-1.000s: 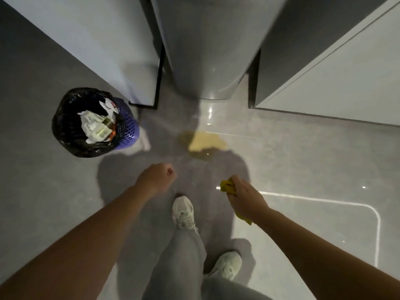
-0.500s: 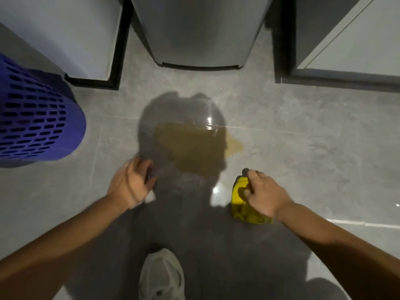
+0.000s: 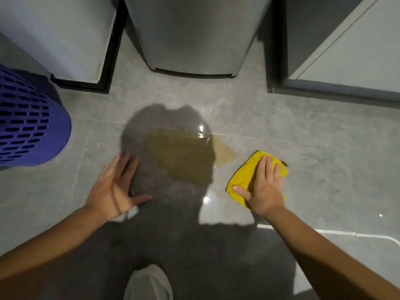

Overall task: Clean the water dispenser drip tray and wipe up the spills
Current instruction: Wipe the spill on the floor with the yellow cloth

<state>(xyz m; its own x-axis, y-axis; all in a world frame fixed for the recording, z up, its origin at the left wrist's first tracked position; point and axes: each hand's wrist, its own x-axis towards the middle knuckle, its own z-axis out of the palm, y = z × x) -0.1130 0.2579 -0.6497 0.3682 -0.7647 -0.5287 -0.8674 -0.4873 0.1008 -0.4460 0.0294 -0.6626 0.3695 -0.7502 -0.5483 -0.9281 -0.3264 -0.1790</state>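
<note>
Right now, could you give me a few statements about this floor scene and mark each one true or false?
1. The right hand presses a yellow cloth flat on the floor. True.
2. The cloth covers the whole brownish puddle. False: it lies to the puddle's right, near its edge, and the puddle is uncovered.
3. The left hand holds a sponge. False: it is empty, fingers spread on the floor.
4. A purple perforated basket stands at the left. True.
5. The puddle lies in front of the grey dispenser base. True.
</note>
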